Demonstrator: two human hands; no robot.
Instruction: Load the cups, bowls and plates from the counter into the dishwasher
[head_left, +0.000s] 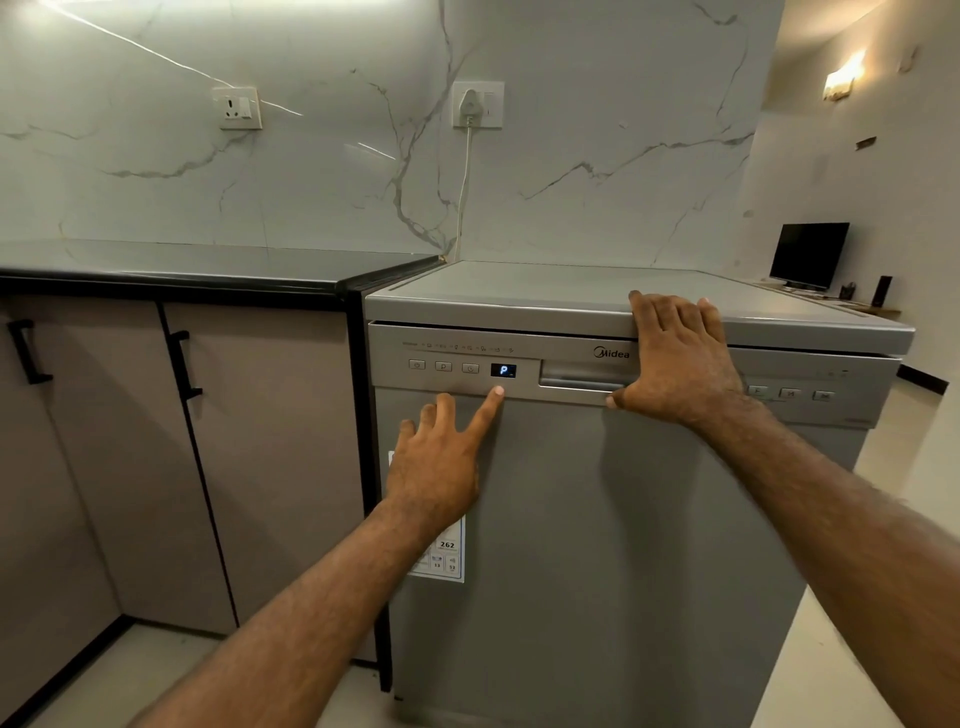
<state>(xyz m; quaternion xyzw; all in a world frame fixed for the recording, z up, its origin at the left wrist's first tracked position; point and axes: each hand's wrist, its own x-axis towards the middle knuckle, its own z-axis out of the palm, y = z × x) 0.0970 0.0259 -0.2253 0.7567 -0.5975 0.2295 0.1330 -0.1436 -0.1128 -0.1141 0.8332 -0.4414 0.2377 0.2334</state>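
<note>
A silver dishwasher (597, 519) stands with its door closed, and its small display (503, 370) is lit. My left hand (441, 457) points its index finger up at the lower edge of the control panel, just under the display; the other fingers are loosely bent. My right hand (675, 353) lies flat over the front top edge of the machine, fingers on the top and thumb near the door handle recess (582, 376). No cups, bowls or plates are in sight.
A black counter (208, 270) runs to the left over taupe cabinet doors (260, 441) with black handles. A plug and white cable (464, 182) hang on the marble wall behind. A monitor (809, 254) stands far right.
</note>
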